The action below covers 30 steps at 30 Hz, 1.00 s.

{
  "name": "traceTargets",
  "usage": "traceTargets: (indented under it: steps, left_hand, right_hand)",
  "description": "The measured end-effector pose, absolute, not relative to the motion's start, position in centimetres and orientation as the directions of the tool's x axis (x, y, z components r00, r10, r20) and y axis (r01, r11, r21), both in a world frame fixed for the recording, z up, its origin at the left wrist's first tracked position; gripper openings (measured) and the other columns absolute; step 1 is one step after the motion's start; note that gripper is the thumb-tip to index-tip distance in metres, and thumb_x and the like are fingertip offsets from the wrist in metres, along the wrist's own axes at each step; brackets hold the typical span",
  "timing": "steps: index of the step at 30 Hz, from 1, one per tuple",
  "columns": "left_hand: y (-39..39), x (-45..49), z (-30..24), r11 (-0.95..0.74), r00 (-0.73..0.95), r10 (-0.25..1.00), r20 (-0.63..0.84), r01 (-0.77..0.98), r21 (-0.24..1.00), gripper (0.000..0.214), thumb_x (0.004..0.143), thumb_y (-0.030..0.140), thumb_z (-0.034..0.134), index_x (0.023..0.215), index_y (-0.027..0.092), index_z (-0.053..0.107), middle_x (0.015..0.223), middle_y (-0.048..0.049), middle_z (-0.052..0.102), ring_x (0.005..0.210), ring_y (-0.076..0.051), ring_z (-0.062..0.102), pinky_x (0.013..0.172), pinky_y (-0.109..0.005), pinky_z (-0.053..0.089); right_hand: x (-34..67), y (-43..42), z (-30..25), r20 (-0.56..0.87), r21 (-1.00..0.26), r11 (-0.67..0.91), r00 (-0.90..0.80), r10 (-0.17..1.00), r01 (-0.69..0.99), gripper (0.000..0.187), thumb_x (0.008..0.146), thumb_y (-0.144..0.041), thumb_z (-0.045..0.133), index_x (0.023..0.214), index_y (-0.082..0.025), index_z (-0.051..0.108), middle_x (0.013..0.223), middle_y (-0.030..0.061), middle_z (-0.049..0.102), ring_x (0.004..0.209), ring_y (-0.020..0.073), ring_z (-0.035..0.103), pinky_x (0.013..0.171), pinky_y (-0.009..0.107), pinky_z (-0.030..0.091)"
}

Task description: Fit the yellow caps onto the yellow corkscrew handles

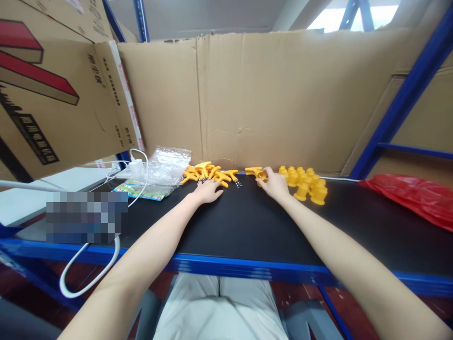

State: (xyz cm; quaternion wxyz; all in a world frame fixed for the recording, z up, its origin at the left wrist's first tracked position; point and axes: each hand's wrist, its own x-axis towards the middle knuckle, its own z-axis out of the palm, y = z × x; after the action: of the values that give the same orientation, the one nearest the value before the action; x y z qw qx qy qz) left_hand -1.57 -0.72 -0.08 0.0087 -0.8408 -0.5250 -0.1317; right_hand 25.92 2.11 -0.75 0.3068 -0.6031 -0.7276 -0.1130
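My left hand (207, 191) lies at the near edge of a pile of yellow Y-shaped plastic pieces (203, 167), fingers stretched out and partly over them. Small metal chains (239, 183) hang off some of these pieces. My right hand (276, 185) pinches a small yellow plastic cup (262, 175) between thumb and fingers, its round opening facing me. Just left of the cup, another yellow forked piece (252, 170) lies on the black tabletop. To the right of that hand stand several yellow cup-shaped pieces (303, 179) in a close group, flared rims down.
Clear plastic bags (167, 163) and a colourful packet (148, 190) lie at the left, near a white plug and cable (136, 167). A red plastic bag (412, 193) is at the far right. A cardboard wall (283, 99) closes off the back; a blue metal edge (247, 265) runs along the front.
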Motion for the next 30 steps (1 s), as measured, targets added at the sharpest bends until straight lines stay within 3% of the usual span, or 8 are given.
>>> traceTargets:
  steps: [2, 5, 17, 21, 26, 30]
  left_hand:
    - [-0.8, -1.5, 0.1, -0.447, 0.411, 0.878, 0.246, 0.888, 0.112, 0.037, 0.087, 0.037, 0.045, 0.12, 0.024, 0.058, 0.124, -0.0112, 0.06, 0.12, -0.028, 0.051, 0.101, -0.053, 0.035]
    - [-1.1, -1.4, 0.5, -0.445, 0.405, 0.87, 0.28, 0.891, 0.096, 0.035, 0.086, 0.034, 0.047, 0.117, 0.023, 0.059, 0.12, -0.0106, 0.063, 0.116, -0.028, 0.055, 0.098, -0.049, 0.039]
    - [-1.8, -0.8, 1.5, -0.424, 0.323, 0.857, 0.402, 0.886, 0.191, 0.024, 0.076, 0.014, 0.051, 0.096, 0.019, 0.063, 0.098, -0.009, 0.068, 0.094, -0.025, 0.063, 0.082, -0.037, 0.047]
    - [-1.7, -0.8, 1.6, -0.457, 0.334, 0.837, 0.434, 0.862, 0.218, 0.018, 0.081, 0.018, 0.049, 0.09, 0.018, 0.064, 0.093, -0.0083, 0.069, 0.089, -0.024, 0.064, 0.081, -0.037, 0.048]
    - [-1.5, -1.0, 0.9, -0.523, 0.432, 0.804, 0.409, 0.841, 0.138, 0.036, 0.08, 0.013, 0.046, 0.113, 0.019, 0.061, 0.118, -0.0119, 0.061, 0.11, -0.025, 0.057, 0.093, -0.041, 0.045]
    - [-1.2, -1.1, -0.1, -0.527, 0.489, 0.827, 0.276, 0.846, 0.08, 0.043, 0.086, 0.016, 0.04, 0.125, 0.025, 0.055, 0.14, -0.0103, 0.045, 0.13, -0.03, 0.039, 0.105, -0.055, 0.033]
  right_hand:
    - [25.5, 2.1, -0.8, 0.546, -0.111, 0.207, -0.114, 0.83, 0.972, 0.032, 0.086, -0.037, 0.053, 0.111, -0.018, 0.049, 0.092, 0.0109, 0.07, 0.089, 0.0286, 0.065, 0.082, 0.039, 0.042]
    - [25.5, 2.2, -0.9, 0.501, -0.066, 0.177, -0.121, 0.857, 0.982, 0.032, 0.086, -0.039, 0.053, 0.11, -0.018, 0.05, 0.097, 0.012, 0.07, 0.091, 0.028, 0.064, 0.078, 0.037, 0.042]
    - [25.3, 1.9, -1.1, 0.386, -0.098, 0.181, -0.13, 0.913, 0.979, 0.044, 0.084, -0.045, 0.056, 0.117, -0.016, 0.055, 0.126, 0.0155, 0.058, 0.117, 0.0314, 0.051, 0.093, 0.048, 0.039]
    - [25.4, 1.5, 0.1, 0.418, -0.092, 0.195, -0.139, 0.898, 0.977, 0.044, 0.084, -0.044, 0.055, 0.119, -0.017, 0.055, 0.128, 0.0152, 0.056, 0.119, 0.0317, 0.048, 0.097, 0.05, 0.036]
    - [26.7, -0.2, 3.5, 0.476, -0.055, 0.065, -0.031, 0.879, 0.996, 0.038, 0.086, -0.038, 0.05, 0.115, -0.015, 0.058, 0.12, 0.0157, 0.06, 0.112, 0.0327, 0.052, 0.093, 0.051, 0.036]
    - [28.6, -1.7, 6.0, 0.47, -0.039, -0.13, 0.133, 0.872, 0.991, 0.035, 0.087, -0.034, 0.045, 0.109, -0.012, 0.06, 0.115, 0.0185, 0.061, 0.109, 0.0338, 0.054, 0.087, 0.05, 0.038]
